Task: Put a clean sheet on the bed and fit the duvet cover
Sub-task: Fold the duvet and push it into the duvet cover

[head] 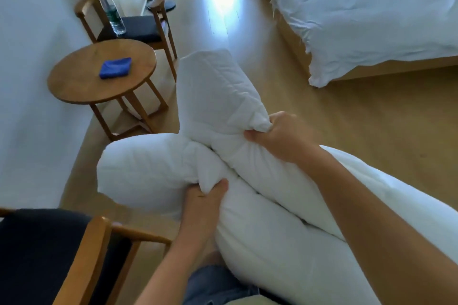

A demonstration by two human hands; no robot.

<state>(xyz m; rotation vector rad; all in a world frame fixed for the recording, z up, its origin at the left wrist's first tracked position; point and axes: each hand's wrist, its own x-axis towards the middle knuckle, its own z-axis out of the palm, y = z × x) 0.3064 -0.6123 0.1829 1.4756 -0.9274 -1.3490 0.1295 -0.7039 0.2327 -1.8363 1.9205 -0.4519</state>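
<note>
A bulky white quilted duvet (260, 218) is bunched in front of me, above the wooden floor. My left hand (205, 203) grips one puffed corner of it low in the middle. My right hand (280, 136) grips another corner higher up, with that corner sticking up towards the round table. The rest of the duvet trails down to the lower right under my right forearm. The bed (371, 20) stands at the upper right, draped in a rumpled white sheet that hangs over its near corner.
A round wooden side table (81, 82) at the left carries a folded blue cloth (115, 71). A wooden chair (138, 27) behind it holds a plastic water bottle (110, 7). Another dark-cushioned chair (62, 250) is at the lower left. Wooden floor (347, 119) lies between me and the bed.
</note>
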